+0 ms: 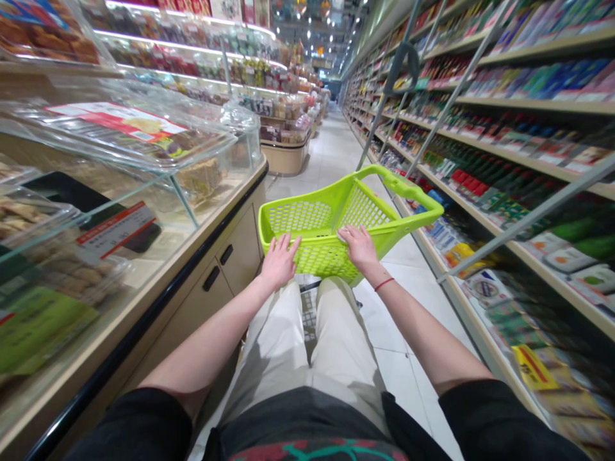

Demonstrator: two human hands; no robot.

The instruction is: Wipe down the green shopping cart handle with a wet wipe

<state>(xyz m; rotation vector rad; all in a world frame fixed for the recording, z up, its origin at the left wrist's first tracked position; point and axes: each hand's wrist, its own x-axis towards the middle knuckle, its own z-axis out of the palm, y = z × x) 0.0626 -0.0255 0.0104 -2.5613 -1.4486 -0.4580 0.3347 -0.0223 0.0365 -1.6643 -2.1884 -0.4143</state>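
Observation:
A lime-green plastic shopping cart (pixel 317 257) with perforated walls stands right before my legs, turned sideways. Its looped handle (pixel 435 210) points to the right, away from my hands. My left hand (pixel 281 261) grips the near rim toward the left corner, fingers hooked over the edge. Farther right along that same rim, my right hand (pixel 359 248) is closed on the edge, fingertips reaching inside. A small pale patch shows at its fingertips; I cannot tell what it is. No goods show in the visible part of the basket.
On my left runs a glass-edged display counter (pixel 192 234) with packaged food in clear boxes. Tall shelves (pixel 528 137) of packets line the right side, with slanting metal rails (pixel 523 227) in front. A tiled aisle (pixel 331 131) leads ahead past more displays.

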